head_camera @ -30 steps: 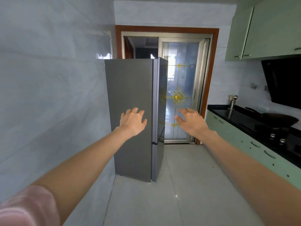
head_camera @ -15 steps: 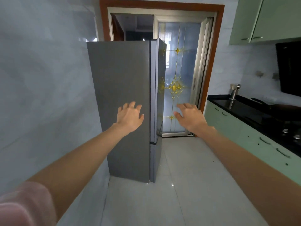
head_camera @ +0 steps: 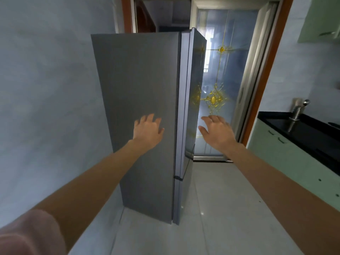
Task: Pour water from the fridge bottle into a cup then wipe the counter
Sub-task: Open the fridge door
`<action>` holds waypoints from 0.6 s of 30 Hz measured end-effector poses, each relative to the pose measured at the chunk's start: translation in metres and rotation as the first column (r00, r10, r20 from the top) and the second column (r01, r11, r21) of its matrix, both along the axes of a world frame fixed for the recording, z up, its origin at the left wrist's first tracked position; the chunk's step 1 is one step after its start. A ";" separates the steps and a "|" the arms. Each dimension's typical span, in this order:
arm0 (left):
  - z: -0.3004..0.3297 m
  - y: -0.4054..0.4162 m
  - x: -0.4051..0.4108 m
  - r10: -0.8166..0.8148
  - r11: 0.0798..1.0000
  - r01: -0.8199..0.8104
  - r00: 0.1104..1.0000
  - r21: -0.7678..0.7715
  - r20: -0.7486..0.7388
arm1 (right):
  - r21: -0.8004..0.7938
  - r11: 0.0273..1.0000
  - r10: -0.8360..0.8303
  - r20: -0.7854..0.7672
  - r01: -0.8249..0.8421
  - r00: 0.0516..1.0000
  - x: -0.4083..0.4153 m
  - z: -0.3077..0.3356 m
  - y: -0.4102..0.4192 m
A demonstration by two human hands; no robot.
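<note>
- Head view: a tall grey fridge stands against the pale left wall, its side panel facing the camera and its doors, both closed, on the narrow face turned to the right.
- The left hand is raised in front of the fridge's side panel, fingers straight and slightly spread, holding nothing; whether it touches the panel cannot be told.
- The right hand is raised just right of the fridge's door edge, fingers loosely spread, also holding nothing, apart from the door.
- Both forearms stretch forward from the bottom corners; a pink sleeve shows on the left arm.
- No bottle or cup is visible; the fridge's inside is hidden.
- Behind the fridge a glass sliding door with gold ornament sits in a brown frame.
- At the right a black counter tops light green cabinets, with a metal tap on it.
- No brand, label or writing can be read on the fridge or elsewhere.
</note>
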State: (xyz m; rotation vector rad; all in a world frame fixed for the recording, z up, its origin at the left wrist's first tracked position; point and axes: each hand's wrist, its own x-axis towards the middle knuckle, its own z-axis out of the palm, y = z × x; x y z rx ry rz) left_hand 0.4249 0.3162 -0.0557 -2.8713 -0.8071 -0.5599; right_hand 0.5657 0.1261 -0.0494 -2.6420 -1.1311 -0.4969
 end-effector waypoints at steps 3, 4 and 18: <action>-0.005 0.020 0.030 0.008 0.999 -0.008 1.000 -0.047 0.008 | -0.009 1.000 0.007 0.002 -0.007 1.000 0.033 -0.007 0.022; -0.006 0.027 0.038 0.013 0.998 -0.012 1.000 -0.054 0.023 | -0.018 1.000 0.004 0.007 -0.004 1.000 0.042 -0.011 0.028; -0.044 0.152 0.171 -0.072 0.996 0.070 0.997 0.055 0.034 | 0.028 1.000 -0.014 0.037 0.013 0.999 0.162 -0.046 0.148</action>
